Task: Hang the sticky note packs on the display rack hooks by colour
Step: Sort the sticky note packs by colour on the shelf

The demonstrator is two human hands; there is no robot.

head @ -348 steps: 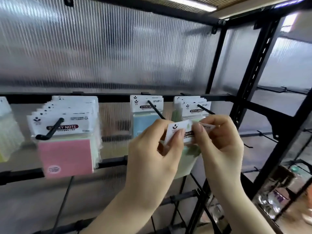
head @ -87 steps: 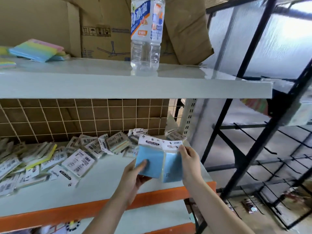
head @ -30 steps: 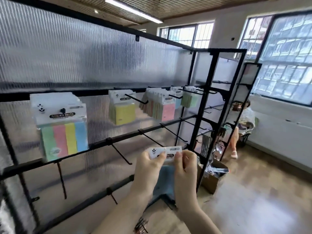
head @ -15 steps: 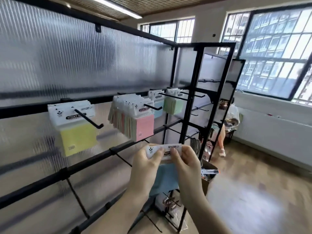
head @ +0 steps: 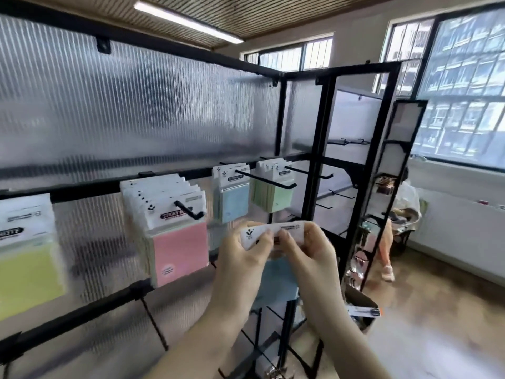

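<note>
head | left hand point(head: 240, 258) and right hand point(head: 308, 255) pinch blue pack point(head: 276, 280) header, lower centre | step: carrying to rack | next: thread onto blue hook point(head: 262, 178), centre frame

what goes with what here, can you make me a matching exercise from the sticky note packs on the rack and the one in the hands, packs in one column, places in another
Column 1
1. pink packs
2. green packs
3. yellow pack
4. blue pack in hand

Column 2
A. at the far left edge of the view
B. pinched by its white header card between the left hand and the right hand
C. thick stack on the hook just left of the hands
D. hook nearest the rack's black corner post

Pairs: 1-C, 2-D, 3-A, 4-B
</note>
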